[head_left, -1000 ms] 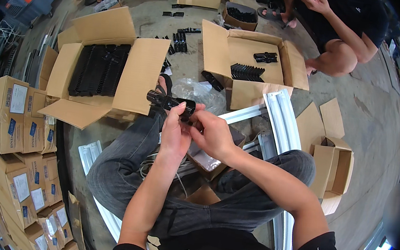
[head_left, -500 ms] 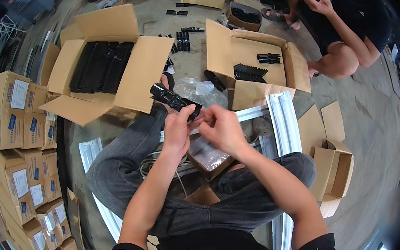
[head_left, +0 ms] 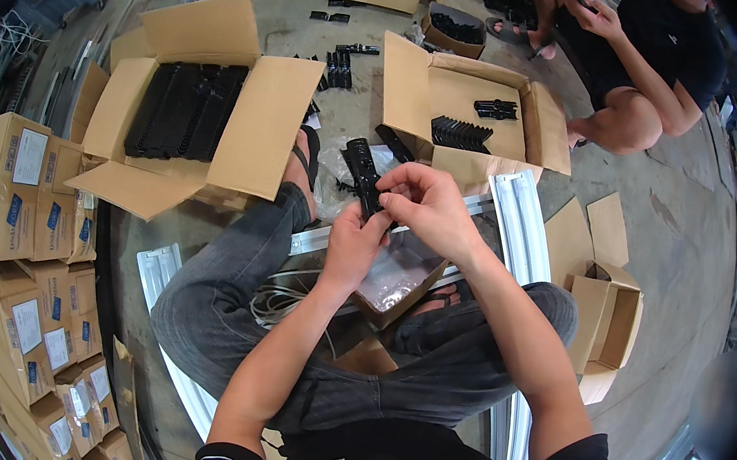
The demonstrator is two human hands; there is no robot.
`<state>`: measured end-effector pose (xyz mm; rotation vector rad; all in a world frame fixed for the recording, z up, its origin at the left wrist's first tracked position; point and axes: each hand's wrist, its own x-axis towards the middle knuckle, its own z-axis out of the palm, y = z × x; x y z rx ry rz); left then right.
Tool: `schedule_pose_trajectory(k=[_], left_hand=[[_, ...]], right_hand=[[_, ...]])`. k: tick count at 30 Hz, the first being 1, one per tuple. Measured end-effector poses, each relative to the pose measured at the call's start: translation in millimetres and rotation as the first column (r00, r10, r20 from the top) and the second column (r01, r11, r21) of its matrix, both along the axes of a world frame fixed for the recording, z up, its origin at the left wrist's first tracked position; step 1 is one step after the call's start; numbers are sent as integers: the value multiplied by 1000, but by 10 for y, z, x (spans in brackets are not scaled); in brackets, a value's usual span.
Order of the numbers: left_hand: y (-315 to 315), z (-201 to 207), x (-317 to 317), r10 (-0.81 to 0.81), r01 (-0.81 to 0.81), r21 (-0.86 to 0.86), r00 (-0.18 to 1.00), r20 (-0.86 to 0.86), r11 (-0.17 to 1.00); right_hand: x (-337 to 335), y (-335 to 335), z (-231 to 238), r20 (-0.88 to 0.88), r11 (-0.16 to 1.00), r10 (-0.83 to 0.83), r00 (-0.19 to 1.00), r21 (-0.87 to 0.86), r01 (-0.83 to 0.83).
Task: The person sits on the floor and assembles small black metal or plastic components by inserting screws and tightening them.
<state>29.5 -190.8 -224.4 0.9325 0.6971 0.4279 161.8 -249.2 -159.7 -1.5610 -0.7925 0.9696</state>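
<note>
My left hand [head_left: 355,249] is closed round the near end of a long, glossy black ribbed part [head_left: 363,168], whose far end points up and away from me. My right hand [head_left: 433,208] has its thumb and forefinger pinched against the right side of that part. Whatever those fingertips hold, if anything, is too small to make out. Below both hands, between my legs, sits a small carton [head_left: 423,293] with a clear plastic bag [head_left: 395,274] in it.
Ahead on the left stands an open carton [head_left: 275,129] packed with black parts; another [head_left: 481,84] on the right holds several. White metal profiles [head_left: 522,225] lie beside me. Labelled cartons [head_left: 5,189] are stacked at far left. A person [head_left: 649,80] crouches at upper right, another at upper left.
The black part has swung from pointing left to pointing away from me. My left hand has moved right and slightly down; my right hand has come up to the part's side.
</note>
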Motion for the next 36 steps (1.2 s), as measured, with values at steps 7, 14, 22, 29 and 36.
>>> schedule_pose_trajectory(k=[7,14,22,29,36], left_hand=[[-74,37,-9,85,-33,391,990,-116,920],[-81,113,-19,151,-38,563,976,-156,826],[-78,154,-33,156,36,603,952,-264,797],[-67,144,-22,174,7,587,952,-251,810],[-49,149,-41,143,87,594,934,-328,800]], right_hand=[[2,-37,115,360,989,81,929,-144,-31],[-25,-28,146,549,990,125,826,-119,-71],[-27,-52,145,645,987,163,747,-106,-124],[-29,-66,149,661,985,174,729,-113,-132],[4,-69,173,665,968,252,703,-171,-185]])
